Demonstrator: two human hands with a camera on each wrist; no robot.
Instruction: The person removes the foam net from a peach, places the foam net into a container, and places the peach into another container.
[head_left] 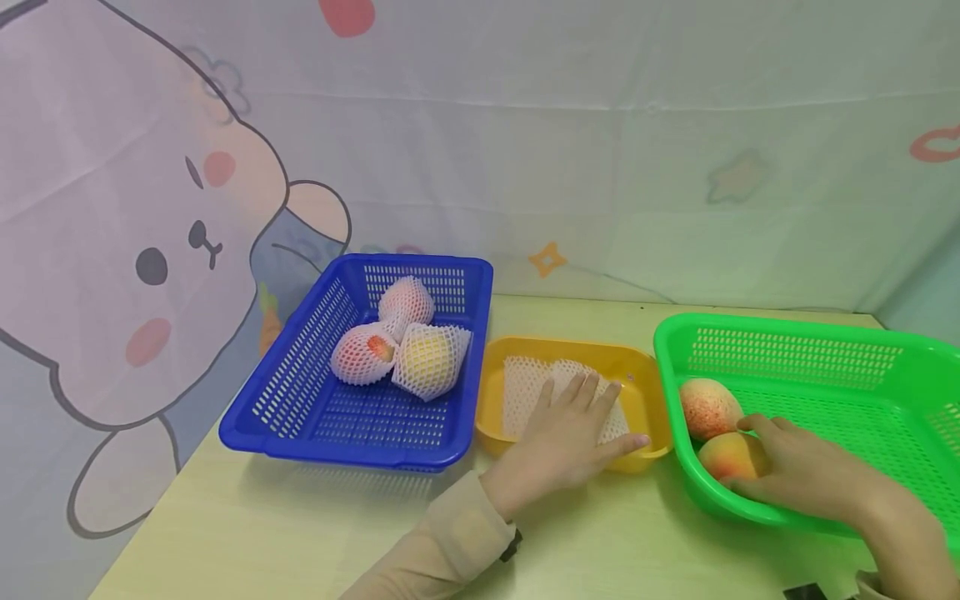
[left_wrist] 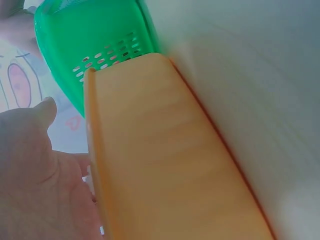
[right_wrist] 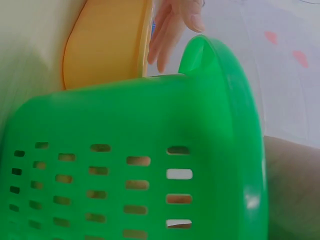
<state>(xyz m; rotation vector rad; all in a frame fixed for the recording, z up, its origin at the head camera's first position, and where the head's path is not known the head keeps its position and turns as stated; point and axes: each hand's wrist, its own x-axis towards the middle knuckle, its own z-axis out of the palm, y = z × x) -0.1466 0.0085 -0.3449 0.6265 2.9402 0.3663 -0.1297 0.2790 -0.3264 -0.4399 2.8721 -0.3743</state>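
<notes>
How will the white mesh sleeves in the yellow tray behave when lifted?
The mesh sleeves look thin and full of holes, so probably floppy and light. They lie close together, so two might come up at once.

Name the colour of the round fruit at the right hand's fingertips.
The round fruit is yellow-orange with a reddish blush, clearest in the head view.

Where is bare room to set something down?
Free: green basket beyond the right hand; blue basket's near floor, before netted fruits; table between blue basket and left sleeve. Crowded: green basket's left end, two bare fruits; yellow tray, nets beneath left hand.
</notes>
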